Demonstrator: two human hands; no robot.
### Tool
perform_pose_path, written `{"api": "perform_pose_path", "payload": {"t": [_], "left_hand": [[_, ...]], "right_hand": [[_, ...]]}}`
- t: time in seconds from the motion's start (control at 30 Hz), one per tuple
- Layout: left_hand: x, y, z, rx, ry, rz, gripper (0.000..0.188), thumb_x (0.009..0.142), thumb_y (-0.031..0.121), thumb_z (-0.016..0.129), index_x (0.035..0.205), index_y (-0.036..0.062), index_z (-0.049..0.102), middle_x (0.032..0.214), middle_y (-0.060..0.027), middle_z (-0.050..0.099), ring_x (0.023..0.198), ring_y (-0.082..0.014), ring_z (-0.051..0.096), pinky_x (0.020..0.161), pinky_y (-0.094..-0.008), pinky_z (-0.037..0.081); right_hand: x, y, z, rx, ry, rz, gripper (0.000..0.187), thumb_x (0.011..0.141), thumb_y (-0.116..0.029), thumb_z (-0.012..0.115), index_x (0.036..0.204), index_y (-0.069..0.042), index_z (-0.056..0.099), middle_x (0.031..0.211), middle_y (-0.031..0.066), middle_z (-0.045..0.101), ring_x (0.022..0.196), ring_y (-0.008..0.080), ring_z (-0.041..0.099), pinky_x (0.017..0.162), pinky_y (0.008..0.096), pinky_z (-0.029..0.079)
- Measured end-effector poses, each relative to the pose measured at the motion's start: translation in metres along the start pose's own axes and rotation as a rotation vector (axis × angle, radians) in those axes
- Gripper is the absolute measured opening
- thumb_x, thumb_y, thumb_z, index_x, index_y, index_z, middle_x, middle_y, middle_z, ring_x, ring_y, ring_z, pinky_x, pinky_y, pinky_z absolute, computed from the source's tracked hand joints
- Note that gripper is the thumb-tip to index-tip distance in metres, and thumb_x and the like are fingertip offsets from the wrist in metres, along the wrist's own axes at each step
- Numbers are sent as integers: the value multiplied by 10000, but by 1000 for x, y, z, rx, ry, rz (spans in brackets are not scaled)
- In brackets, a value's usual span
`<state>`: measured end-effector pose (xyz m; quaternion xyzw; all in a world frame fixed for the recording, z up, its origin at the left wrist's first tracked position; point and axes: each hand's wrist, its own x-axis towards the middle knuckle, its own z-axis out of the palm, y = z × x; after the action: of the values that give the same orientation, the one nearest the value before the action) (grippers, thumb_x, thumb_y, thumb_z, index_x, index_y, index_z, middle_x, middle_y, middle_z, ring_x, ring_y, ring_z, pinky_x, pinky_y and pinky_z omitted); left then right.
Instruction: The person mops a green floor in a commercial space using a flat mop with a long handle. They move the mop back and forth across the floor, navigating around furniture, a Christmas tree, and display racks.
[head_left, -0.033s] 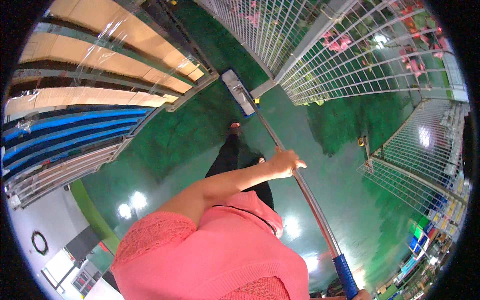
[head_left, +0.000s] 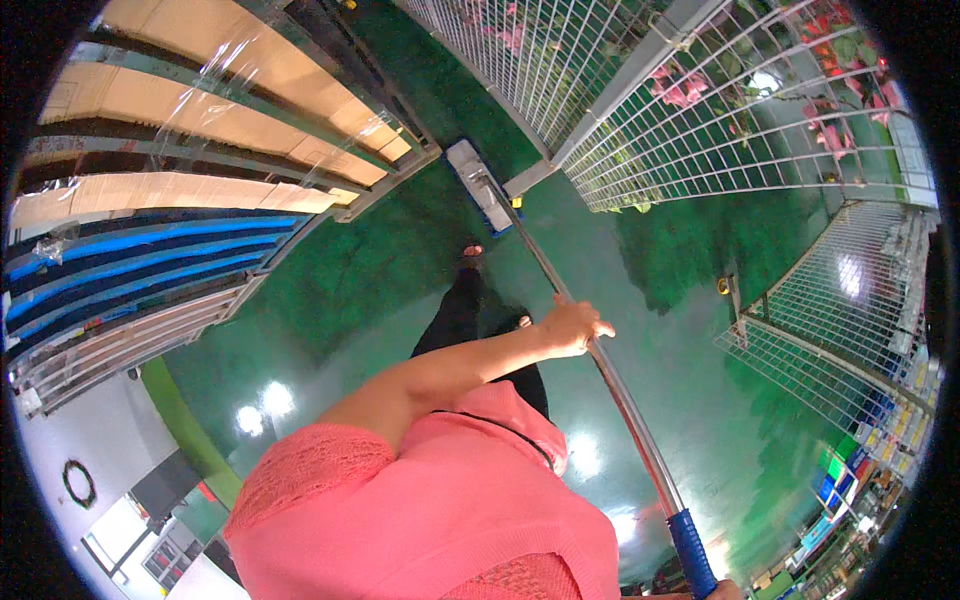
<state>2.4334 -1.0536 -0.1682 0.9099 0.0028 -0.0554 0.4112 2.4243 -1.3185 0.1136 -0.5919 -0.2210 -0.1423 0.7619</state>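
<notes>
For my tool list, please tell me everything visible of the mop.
The mop has a flat head, pale on top with blue edges, lying on the green floor near the mesh rack. Its shiny, metal-looking pole slopes up to a ribbed blue grip. The left hand grasps the pole; the right hand, partly cut off, holds the grip's end.

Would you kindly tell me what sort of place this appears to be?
Probably a storeroom or stock area, perhaps of a shop: wire-mesh racks with pink flowers behind the grid, cardboard panels along the left, and a glossy green floor suggest it.
</notes>
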Motion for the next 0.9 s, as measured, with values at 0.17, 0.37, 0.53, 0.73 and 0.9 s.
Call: {"api": "perform_pose_path", "payload": {"t": [0.17,0.37,0.53,0.73,0.9], "left_hand": [[-11,4,-4,70,-2,24,324,678,183,638,992,261,611,706,34,535,839,-201,527,618,-540,376],[-24,14,-9,26,10,10,304,683,162,633,971,256,617,703,20,540,810,-207,535,608,-535,372],[-28,28,4,-12,37,20,285,690,145,629,961,233,615,738,2,549,837,-227,534,641,-579,353],[-20,-17,21,-63,49,-80,243,711,119,613,947,176,602,826,-23,573,906,-247,522,718,-674,325],[2,-19,35,80,237,-176,288,713,134,602,993,199,600,778,-8,567,823,-234,543,692,-516,343]], "right_hand": [[-15,15,14,25,-22,35,91,787,-139,496,717,-119,441,399,-71,337,333,15,330,418,171,343],[-24,20,5,73,-69,31,88,787,-145,496,720,-117,447,405,-70,339,338,18,331,422,173,348],[-10,-10,-37,107,-102,8,86,788,-150,496,722,-116,451,410,-68,340,342,19,333,425,175,352],[-14,-28,-75,190,-164,43,85,789,-155,496,725,-115,457,417,-66,342,347,22,334,429,176,356],[17,-33,-43,-276,-88,667,217,771,-200,553,934,-61,589,674,26,515,572,134,476,570,263,427]]}}
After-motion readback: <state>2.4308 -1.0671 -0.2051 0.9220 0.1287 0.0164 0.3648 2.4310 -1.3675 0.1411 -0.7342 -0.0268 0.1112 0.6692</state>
